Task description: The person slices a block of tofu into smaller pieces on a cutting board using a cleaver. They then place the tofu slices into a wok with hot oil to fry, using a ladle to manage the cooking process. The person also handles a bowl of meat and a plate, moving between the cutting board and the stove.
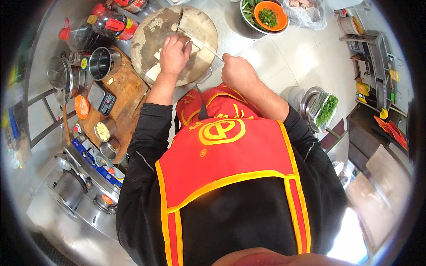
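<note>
A round wooden chopping block [203,28] with dark wet patches stands in front of me. My right hand [238,69] is closed around the handle end of a knife [206,47], seen nearly edge-on, its blade reaching across the block. My left hand [174,55] rests on a pale, flat piece of food [193,45] beside the blade, fingers bent and thumb towards the knife. More pale slices [153,72] lie on the block, left of and below this hand. What the food is, I cannot tell. The hand hides part of it.
Left of the block, a wooden board [128,88] bears a digital scale [102,99], an orange dish [81,107] and metal cups. Sauce bottles [114,26] stand at the upper left. Beyond the block, a metal bowl [246,20] holds greens and an orange bowl [283,18] of chopped greens.
</note>
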Motion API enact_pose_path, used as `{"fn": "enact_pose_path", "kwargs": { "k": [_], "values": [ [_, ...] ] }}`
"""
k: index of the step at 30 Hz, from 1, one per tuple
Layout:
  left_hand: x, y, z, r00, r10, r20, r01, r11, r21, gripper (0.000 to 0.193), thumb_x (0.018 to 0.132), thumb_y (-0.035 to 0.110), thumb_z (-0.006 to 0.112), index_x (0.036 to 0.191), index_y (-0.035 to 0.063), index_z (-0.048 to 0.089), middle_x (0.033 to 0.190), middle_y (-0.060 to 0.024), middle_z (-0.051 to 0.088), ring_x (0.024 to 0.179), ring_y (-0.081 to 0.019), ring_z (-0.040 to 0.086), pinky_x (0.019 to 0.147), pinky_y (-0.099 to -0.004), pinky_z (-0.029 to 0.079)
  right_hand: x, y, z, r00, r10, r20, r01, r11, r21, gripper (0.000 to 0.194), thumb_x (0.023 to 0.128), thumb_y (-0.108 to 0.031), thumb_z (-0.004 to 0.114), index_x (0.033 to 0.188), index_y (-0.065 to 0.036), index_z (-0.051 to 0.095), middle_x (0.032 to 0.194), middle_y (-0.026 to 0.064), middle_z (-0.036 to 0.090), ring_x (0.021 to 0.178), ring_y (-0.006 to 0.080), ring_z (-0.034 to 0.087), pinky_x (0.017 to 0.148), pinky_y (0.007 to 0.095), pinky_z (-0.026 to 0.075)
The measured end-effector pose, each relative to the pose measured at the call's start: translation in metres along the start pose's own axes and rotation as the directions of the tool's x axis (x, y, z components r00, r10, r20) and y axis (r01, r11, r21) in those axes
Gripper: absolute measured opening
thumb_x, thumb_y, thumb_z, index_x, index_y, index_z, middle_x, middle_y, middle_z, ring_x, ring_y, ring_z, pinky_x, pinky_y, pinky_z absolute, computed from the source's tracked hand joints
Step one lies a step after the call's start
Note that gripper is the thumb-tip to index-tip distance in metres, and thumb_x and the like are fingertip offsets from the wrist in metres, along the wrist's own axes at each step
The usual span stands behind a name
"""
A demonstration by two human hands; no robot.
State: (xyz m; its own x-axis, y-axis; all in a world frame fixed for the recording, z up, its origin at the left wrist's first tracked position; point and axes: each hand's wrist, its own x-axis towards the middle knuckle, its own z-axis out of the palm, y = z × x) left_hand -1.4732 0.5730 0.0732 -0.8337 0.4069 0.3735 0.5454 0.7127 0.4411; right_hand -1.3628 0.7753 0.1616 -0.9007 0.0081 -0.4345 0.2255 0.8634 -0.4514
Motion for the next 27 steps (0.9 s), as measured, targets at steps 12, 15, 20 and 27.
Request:
{"fn": "enact_pose_path", "kwargs": {
  "k": [12,15,20,27],
  "values": [
    [-0.0003,-0.0014,0.0015,1.0,-0.005,-0.029,0.005,1.0,0.01,0.011,0.085,0.018,0.075,0.093,0.0105,0.075,0.106,-0.0042,0.069,0.108,-0.027,0.063,0.092,-0.0394,0.053,0.0,0.0007,-0.0014,1.0,-0.014,0.021,0.016,0.995,-0.1,0.02,0.082,-0.006,0.057,0.1,0.002,0.062,0.088,0.0276,0.07,0.087,0.0461,0.07,0.079,0.054,0.056],
    [0.0013,-0.0028,0.001,1.0,-0.002,-0.006,0.002,1.0,0.012,0.012,0.086,0.02,0.074,0.094,0.0106,0.075,0.106,-0.0041,0.07,0.108,-0.0269,0.063,0.092,-0.0393,0.053,0.0024,0.0001,-0.0019,1.0,-0.011,0.025,0.013,0.994,-0.109,0.022,0.081,-0.006,0.058,0.101,0.003,0.063,0.09,0.0281,0.07,0.088,0.046,0.07,0.079,0.0539,0.056],
    [0.0028,-0.0033,0.0002,0.997,-0.051,0.054,0.051,0.999,0.003,0.015,0.086,0.023,0.074,0.096,0.0119,0.077,0.107,-0.0036,0.07,0.108,-0.0267,0.063,0.092,-0.0386,0.053,0.0035,-0.003,-0.0032,0.999,0.004,0.045,0.001,0.996,-0.094,0.023,0.081,-0.006,0.058,0.101,0.004,0.064,0.093,0.0289,0.07,0.09,0.0455,0.07,0.08,0.0536,0.056],
    [0.0044,-0.0026,-0.0022,0.989,-0.102,0.108,0.107,0.993,-0.042,0.021,0.083,0.026,0.077,0.097,0.0109,0.077,0.109,-0.005,0.07,0.108,-0.0267,0.063,0.092,-0.0377,0.053,0.0043,-0.0086,-0.0062,0.999,-0.018,0.037,0.019,0.999,-0.037,0.022,0.082,-0.005,0.056,0.1,0.004,0.063,0.091,0.0309,0.069,0.088,0.0485,0.068,0.079,0.055,0.055]
  ]
}}
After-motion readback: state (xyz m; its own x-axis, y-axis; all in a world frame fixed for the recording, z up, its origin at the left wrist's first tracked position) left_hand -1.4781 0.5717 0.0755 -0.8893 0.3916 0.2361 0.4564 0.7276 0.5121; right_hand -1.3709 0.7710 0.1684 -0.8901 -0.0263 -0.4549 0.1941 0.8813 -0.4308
